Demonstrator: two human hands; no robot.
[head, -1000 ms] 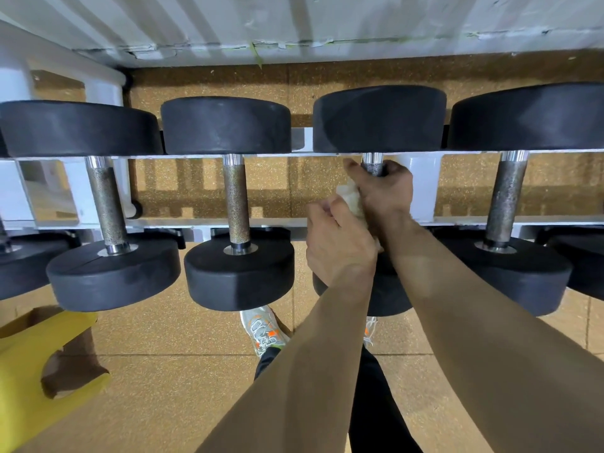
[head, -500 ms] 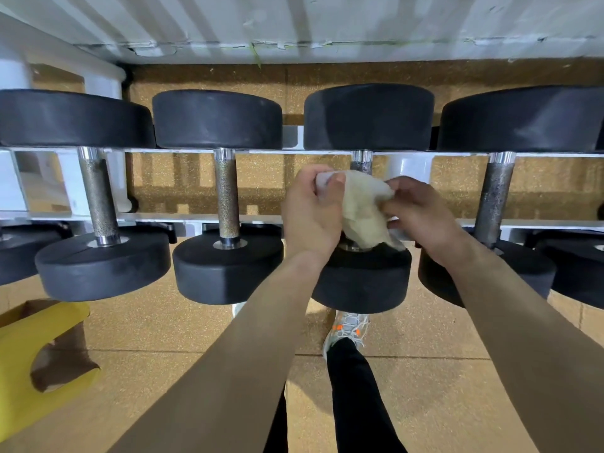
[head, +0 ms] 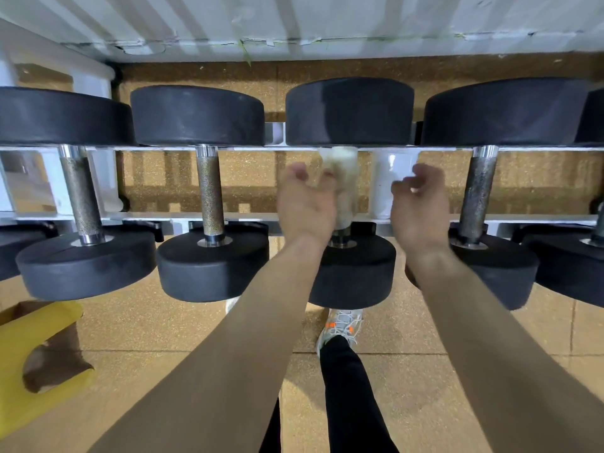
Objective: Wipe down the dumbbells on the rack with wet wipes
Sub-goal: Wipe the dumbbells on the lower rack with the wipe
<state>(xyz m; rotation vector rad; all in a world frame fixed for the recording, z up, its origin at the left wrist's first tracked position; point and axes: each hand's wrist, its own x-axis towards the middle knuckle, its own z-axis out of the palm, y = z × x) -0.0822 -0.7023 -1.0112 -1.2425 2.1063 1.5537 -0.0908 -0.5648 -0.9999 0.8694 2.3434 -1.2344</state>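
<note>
Several black dumbbells lie across a white rack [head: 235,217]. A crumpled whitish wet wipe [head: 341,181] is draped over the metal handle of the third dumbbell [head: 349,109] and hides most of it. My left hand [head: 305,204] is blurred. Its fingertips hold the wipe's left edge against the handle, with the thumb standing apart. My right hand [head: 418,204] hovers just right of that handle, off the wipe, fingers loosely curled and holding nothing. It is left of the rusty handle of the fourth dumbbell [head: 478,194].
Two more dumbbells [head: 209,191] sit to the left with bare knurled handles. A yellow object [head: 29,364] lies on the cork-coloured floor at lower left. My grey shoe [head: 340,325] and black trouser leg stand under the rack. A white corrugated wall runs behind.
Both hands held the wipe spread above the third dumbbell's handle. Now the wipe sits on the handle, my right hand has let go and moved right, and my left hand stays on it.
</note>
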